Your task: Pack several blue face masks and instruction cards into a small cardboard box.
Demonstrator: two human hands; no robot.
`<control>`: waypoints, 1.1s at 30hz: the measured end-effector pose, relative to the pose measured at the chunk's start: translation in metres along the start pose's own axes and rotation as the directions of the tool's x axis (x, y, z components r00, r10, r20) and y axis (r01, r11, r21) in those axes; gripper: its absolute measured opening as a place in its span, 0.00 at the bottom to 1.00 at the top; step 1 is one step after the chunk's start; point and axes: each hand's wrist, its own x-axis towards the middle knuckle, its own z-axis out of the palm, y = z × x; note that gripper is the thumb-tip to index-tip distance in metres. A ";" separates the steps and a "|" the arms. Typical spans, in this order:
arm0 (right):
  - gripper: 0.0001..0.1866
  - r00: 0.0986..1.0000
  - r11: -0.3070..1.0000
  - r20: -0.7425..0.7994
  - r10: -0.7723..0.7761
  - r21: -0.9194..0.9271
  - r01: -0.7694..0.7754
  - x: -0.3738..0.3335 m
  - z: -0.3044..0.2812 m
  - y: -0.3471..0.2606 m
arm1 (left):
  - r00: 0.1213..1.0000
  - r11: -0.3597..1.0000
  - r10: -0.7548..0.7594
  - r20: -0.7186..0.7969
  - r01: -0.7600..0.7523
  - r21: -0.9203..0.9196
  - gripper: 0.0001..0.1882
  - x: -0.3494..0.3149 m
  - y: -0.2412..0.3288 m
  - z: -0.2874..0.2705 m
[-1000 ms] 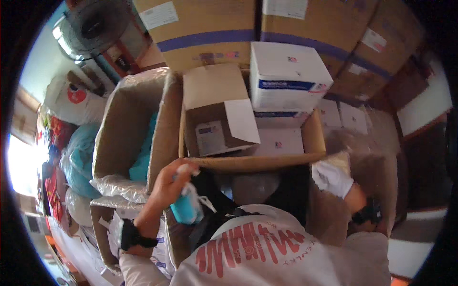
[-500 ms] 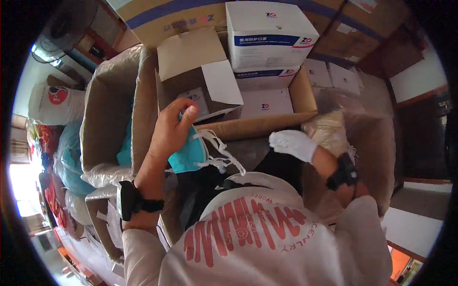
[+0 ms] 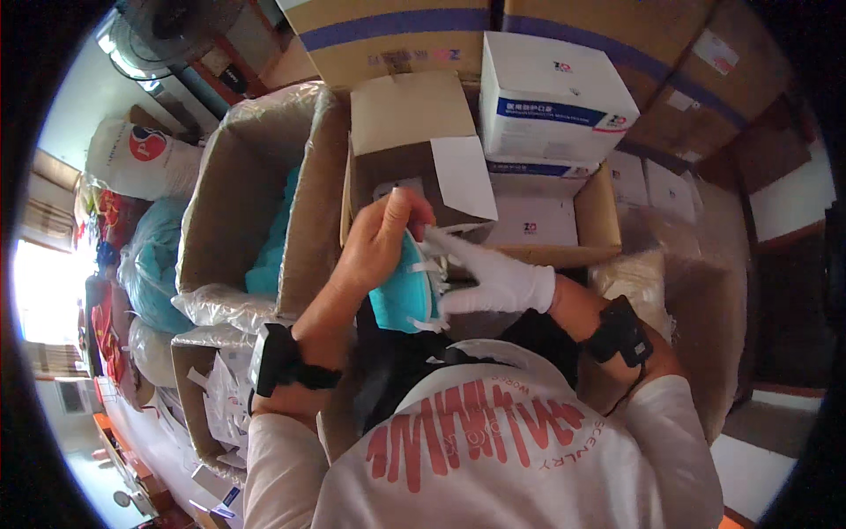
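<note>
My left hand (image 3: 385,242), bare, is closed on the upper edge of a teal face mask (image 3: 401,298) with white straps; it may be a stack of several. My right hand (image 3: 498,278) wears a white glove. Its fingers and thumb are spread apart at the mask's right side, around the loose white straps (image 3: 441,269). Beyond my hands stands an open carton (image 3: 401,163) with its flaps up, a small white box partly seen inside it.
To the left, a large plastic-lined carton (image 3: 238,176) holds more teal masks (image 3: 278,238). White printed boxes (image 3: 555,97) are stacked in a brown carton (image 3: 602,207) ahead. A bag of pale straps or cords (image 3: 630,286) lies in the carton on the right (image 3: 705,326).
My right hand has moved left from the bag side to the mask's straps, its fingers spreading. The left hand still holds the mask. The whole view has shifted somewhat.
</note>
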 end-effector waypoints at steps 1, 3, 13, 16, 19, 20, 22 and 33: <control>0.30 0.998 0.984 0.039 -0.043 0.177 0.036 0.005 0.003 -0.013 | 0.999 0.999 -0.045 0.003 0.045 -0.002 0.25 0.000 0.002 -0.001; 0.25 0.933 0.954 0.310 0.184 0.173 -0.246 0.016 -0.003 -0.010 | 0.990 0.991 -0.137 -0.023 0.137 0.007 0.26 -0.003 0.001 -0.008; 0.07 0.844 0.861 -0.251 -0.474 -0.332 0.385 0.051 0.027 -0.040 | 0.868 0.924 -0.283 -0.409 0.361 0.126 0.30 0.006 -0.055 0.000; 0.11 0.817 0.902 -0.382 -0.432 -0.177 0.394 0.053 0.061 -0.061 | 0.827 0.846 -0.114 -0.551 0.371 0.383 0.29 0.024 -0.053 -0.022; 0.11 0.854 0.926 -0.362 -0.374 -0.099 0.364 0.043 0.054 -0.084 | 0.826 0.844 0.014 -0.564 0.293 0.450 0.29 0.038 -0.041 -0.029; 0.11 0.815 0.895 -0.370 -0.445 -0.170 0.412 0.041 0.052 -0.086 | 0.827 0.868 0.014 -0.562 0.269 0.417 0.29 0.044 -0.038 -0.026; 0.11 0.823 0.892 -0.348 -0.450 -0.221 0.395 0.032 0.043 -0.083 | 0.829 0.896 0.018 -0.559 0.235 0.377 0.29 0.056 -0.036 -0.017; 0.07 0.817 0.859 -0.329 -0.473 -0.378 0.345 0.004 0.016 -0.090 | 0.858 0.893 -0.024 -0.512 0.249 0.375 0.30 0.092 -0.026 0.013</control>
